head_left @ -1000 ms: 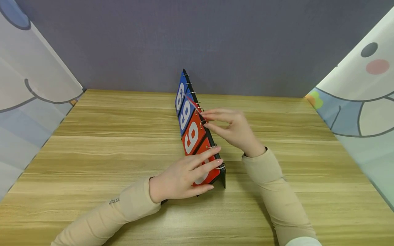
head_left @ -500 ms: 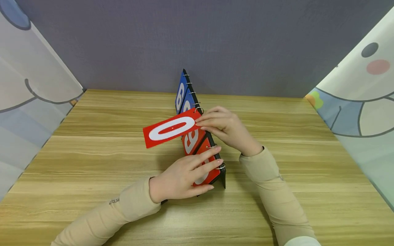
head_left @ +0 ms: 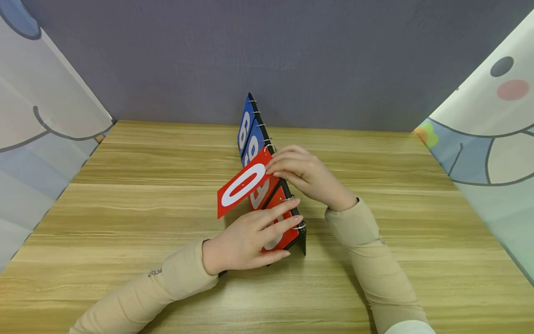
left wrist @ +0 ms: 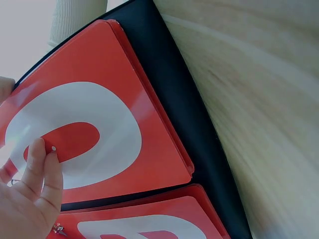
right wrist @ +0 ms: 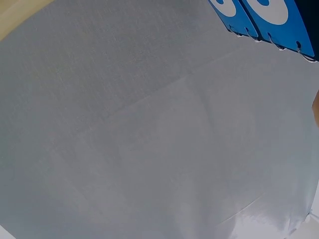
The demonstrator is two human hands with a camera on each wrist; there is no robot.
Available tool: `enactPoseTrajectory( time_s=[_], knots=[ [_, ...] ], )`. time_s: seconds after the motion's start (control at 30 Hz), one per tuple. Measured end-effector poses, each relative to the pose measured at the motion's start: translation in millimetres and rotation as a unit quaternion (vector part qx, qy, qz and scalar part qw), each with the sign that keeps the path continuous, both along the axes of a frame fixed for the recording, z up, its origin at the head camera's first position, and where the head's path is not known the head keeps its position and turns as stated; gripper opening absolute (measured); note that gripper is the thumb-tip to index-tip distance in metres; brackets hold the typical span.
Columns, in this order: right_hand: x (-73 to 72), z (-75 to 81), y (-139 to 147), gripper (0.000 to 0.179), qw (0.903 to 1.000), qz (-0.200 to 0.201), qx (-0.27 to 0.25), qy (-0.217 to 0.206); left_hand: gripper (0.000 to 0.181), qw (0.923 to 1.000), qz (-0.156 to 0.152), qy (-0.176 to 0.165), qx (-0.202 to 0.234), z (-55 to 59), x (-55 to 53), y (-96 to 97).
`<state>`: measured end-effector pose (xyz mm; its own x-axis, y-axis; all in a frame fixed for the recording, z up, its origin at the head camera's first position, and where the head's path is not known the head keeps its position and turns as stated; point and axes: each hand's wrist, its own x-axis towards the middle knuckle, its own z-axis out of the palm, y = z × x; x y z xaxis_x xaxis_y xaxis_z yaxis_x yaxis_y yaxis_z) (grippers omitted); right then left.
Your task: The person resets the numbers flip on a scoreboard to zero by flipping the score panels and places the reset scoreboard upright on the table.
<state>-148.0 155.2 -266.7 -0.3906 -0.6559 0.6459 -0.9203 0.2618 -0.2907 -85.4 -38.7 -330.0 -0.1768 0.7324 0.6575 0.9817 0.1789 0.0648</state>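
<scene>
A flip scoreboard (head_left: pixel 287 185) with ringed number cards stands tilted on the table. My right hand (head_left: pixel 306 174) pinches the ringed top edge of a red number card (head_left: pixel 244 185) showing a white 0. That card slants away from the board, partly covering the red card (head_left: pixel 259 195) behind it. My left hand (head_left: pixel 250 236) rests on the nearest red card, its fingers reaching the board's top edge. In the left wrist view, the left hand's fingers (left wrist: pixel 37 164) lie against a red card (left wrist: pixel 99 55) with a large white 0. The right wrist view barely catches the right hand (right wrist: pixel 316 109).
Blue cards (head_left: pixel 245 127) hang on the scoreboard's far half; in the right wrist view the blue cards (right wrist: pixel 254 20) appear at the upper right. A wooden table (head_left: pixel 146 185) lies beneath. A grey wall (head_left: pixel 187 60) rises behind, with cartoon-printed panels (head_left: pixel 492 116) at the sides.
The red 0 card has flipped over the rings to the front, then dropped lower toward the board. My right hand has turned slightly with it; my left hand has stayed in place.
</scene>
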Motion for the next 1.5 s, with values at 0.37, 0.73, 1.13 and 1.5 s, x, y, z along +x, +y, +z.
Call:
enactPoseTrajectory(
  time_s=[0.37,0.73,1.13,1.5],
  knots=[
    [2.9,0.8,0.4,0.017,0.9977,-0.012,0.002,-0.067,0.069,1.0,0.002,0.002,0.003,0.8,0.6,-0.3],
    [-1.3,-2.1,3.5,0.019,0.9949,-0.04,-0.054,-0.075,0.068,0.9998,-0.01,-0.016,0.0,0.7,1.2,0.0],
    [-1.0,1.1,5.8,0.015,0.9723,-0.053,-0.079,-0.214,0.068,0.9999,-0.007,-0.014,0.001,1.2,0.7,-1.1],
    [-35.3,-13.1,16.9,0.042,0.7501,0.031,-0.305,-0.586,0.069,0.9998,-0.009,-0.015,-0.002,0.9,0.9,0.0]
  ],
)
